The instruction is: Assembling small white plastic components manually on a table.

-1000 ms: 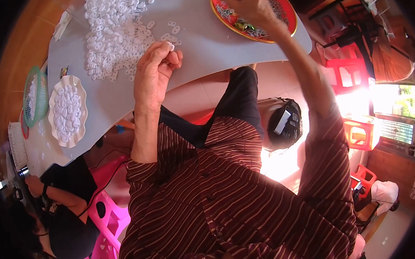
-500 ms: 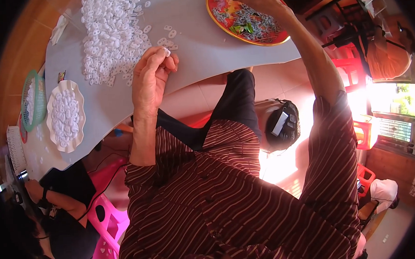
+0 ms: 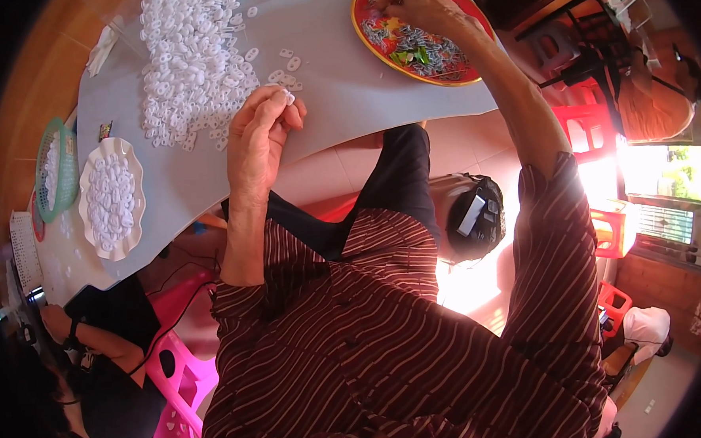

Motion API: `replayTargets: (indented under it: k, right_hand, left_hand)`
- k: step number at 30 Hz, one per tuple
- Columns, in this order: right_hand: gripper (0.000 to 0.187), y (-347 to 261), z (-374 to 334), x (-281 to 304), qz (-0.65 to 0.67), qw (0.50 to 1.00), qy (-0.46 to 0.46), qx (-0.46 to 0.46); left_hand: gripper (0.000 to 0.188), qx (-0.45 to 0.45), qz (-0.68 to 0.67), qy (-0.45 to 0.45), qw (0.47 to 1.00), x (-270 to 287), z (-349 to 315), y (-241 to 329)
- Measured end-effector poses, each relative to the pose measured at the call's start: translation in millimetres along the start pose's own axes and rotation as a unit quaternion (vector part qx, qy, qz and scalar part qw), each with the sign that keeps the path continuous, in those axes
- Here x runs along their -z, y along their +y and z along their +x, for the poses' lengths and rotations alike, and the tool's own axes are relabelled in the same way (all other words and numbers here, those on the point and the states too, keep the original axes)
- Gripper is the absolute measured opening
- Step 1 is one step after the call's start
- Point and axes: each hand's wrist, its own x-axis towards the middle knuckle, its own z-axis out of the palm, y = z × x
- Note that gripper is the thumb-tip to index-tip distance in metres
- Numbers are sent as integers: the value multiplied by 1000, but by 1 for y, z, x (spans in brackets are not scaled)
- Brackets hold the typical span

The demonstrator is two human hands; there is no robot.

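My left hand (image 3: pixel 260 132) is closed, pinching a small white plastic piece (image 3: pixel 289 98) between thumb and fingertip at the table's near edge. Close beyond it lies a large heap of white oval plastic pieces with holes (image 3: pixel 192 65), and a few loose ones (image 3: pixel 291 63) are beside the heap. Over a red, yellow-rimmed tray (image 3: pixel 470 80) my right hand (image 3: pixel 418 5) reaches down with bent fingers pressed together. Small grey metal screws (image 3: pixel 429 48) cover much of the tray's patterned bottom. Whatever the right fingertips hold is too small to make out.
A scalloped white dish (image 3: pixel 88 213) of white pieces and a green basket (image 3: pixel 67 174) stand at the left of the grey table (image 3: pixel 343 77). At lower left a person (image 3: pixel 114 390) sits by a pink chair (image 3: pixel 180 371). Red stools (image 3: pixel 613 229) stand at right.
My right hand has shifted slightly left over the tray, its fingers now lower among the screws. The left hand stays almost in place, still pinching the white piece.
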Motion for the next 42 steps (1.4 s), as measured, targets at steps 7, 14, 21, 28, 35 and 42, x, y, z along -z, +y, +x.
replayTargets:
  k: [7, 14, 21, 28, 35, 42]
  right_hand:
    - [14, 26, 3, -12, 52, 997, -34, 35]
    - [17, 14, 25, -26, -357, 922, -30, 148]
    - [18, 8, 20, -5, -137, 987, -54, -58]
    - [17, 10, -4, 5, 104, 986, -16, -131]
    - [12, -19, -23, -10, 442, 895, 63, 8]
    - [18, -74, -37, -16, 589, 802, -6, -101]
  left_hand:
    - [12, -8, 12, 0, 1000, 2, 1, -2]
    - [12, -9, 11, 6, 1000, 2, -2, 0]
    - [12, 0, 10, 13, 1000, 0, -1, -1]
    - [12, -13, 27, -2, 1000, -1, 0, -1]
    - [12, -18, 34, 1, 999, 1, -2, -3]
    - [14, -37, 32, -9, 999, 2, -1, -4]
